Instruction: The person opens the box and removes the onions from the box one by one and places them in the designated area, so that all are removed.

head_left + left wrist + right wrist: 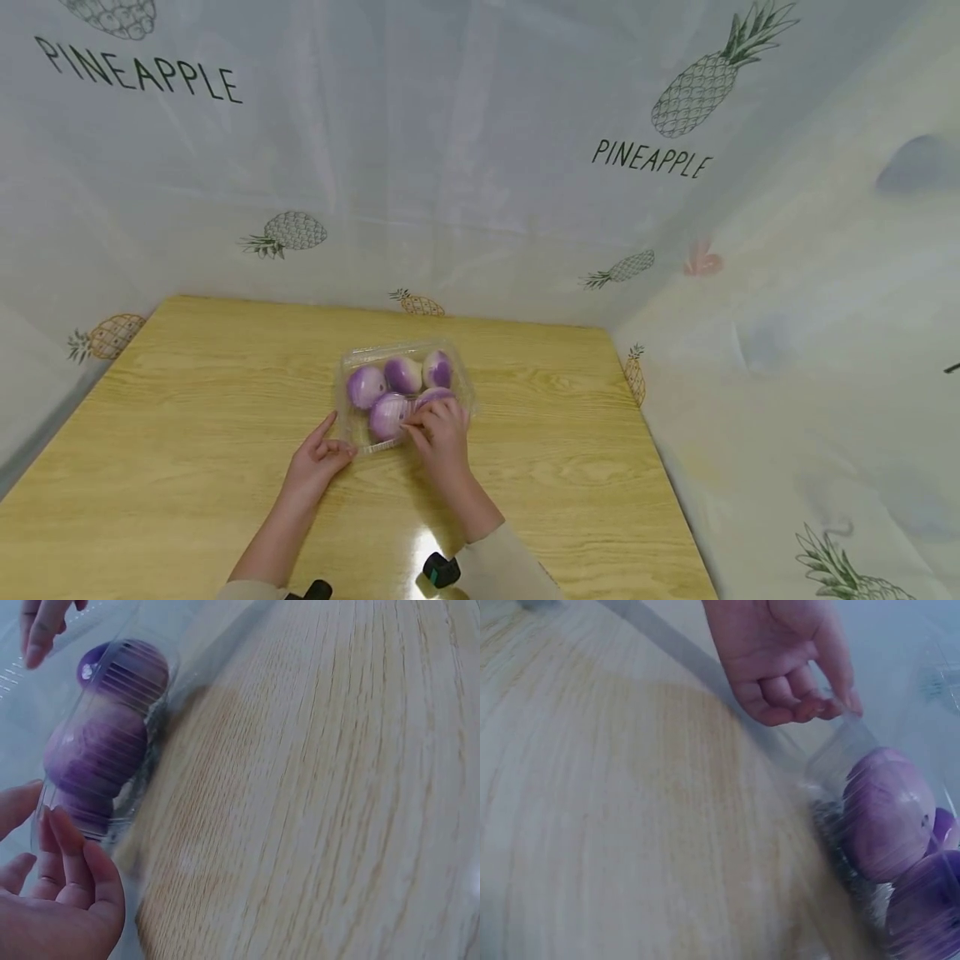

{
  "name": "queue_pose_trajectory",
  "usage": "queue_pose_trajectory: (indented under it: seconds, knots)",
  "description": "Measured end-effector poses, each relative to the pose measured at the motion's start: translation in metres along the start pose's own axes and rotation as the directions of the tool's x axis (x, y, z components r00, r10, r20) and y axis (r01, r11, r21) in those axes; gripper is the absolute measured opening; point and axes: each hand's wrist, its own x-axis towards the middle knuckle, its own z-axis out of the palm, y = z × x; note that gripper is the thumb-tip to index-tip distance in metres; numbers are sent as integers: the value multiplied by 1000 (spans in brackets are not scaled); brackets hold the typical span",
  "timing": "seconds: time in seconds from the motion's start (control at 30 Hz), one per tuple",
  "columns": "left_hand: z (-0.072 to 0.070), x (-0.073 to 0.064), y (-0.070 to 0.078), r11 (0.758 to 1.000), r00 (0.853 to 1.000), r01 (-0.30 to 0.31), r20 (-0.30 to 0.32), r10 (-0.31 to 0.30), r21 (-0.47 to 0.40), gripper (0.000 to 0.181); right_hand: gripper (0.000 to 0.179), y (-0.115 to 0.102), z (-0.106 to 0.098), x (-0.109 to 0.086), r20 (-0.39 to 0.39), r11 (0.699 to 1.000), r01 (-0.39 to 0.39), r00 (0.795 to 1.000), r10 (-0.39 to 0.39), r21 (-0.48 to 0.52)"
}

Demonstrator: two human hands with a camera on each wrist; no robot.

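Note:
A clear plastic container (347, 360) holds several purple-and-cream, onion-like vegetables (367, 387). It rests on the table, and ridged clear plastic covers the vegetables (97, 746) in the left wrist view. At the near left corner, my left hand (315, 468) pinches the container's edge between thumb and fingers; its index finger points along the left side. The right wrist view shows this same left hand (787, 652) at the corner. Over the near right part, my right hand (442, 437) has its fingers bent loosely downward, partly hiding one vegetable. Its fingertips (36, 652) show above the plastic.
The wood-grain table (225, 400) stretches out on both sides of the container. Behind it hangs a pale curtain (450, 167) printed with pineapples, which continues along the right side. Dark devices (441, 570) sit at both wrists.

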Motion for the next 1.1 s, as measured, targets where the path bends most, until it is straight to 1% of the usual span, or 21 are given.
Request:
queue_pose_trajectory:
  seconds: [0.2, 0.33, 0.4, 0.5, 0.7, 0.83, 0.93, 1.1]
  knots:
    - [0, -1, 1, 1000, 1000, -27, 14, 27, -15, 79, 15, -1, -5, 9, 5, 1000, 14, 1000, -14, 17]
    - [2, -1, 0, 999, 999, -32, 30, 34, -38, 79, 14, -2, -10, 14, 26, 999, -23, 999, 22, 35]
    - [3, 0, 0, 998, 999, -25, 36, 27, -49, 79, 13, -2, -12, 17, 44, 998, -49, 998, 47, 40]
    - [5, 1, 1, 998, 999, -17, 41, 20, -67, 79, 12, -1, -14, 19, 59, 997, -66, 996, 63, 43]
    - [6, 1, 1, 995, 999, -9, 45, 14, -102, 79, 12, 1, -15, 22, 37, 998, -40, 999, 38, 42]
    - [3, 0, -1, 996, 999, -10, 40, 13, -88, 79, 13, -1, -13, 25, 30, 999, -20, 999, 18, 47]
    - [1, 0, -1, 997, 999, -12, 37, 15, -73, 80, 13, -2, -12, 29, 31, 999, -19, 999, 18, 50]
    - [0, 1, 0, 997, 999, -15, 42, 19, -82, 81, 11, -3, -13, 35, 47, 997, -45, 998, 43, 55]
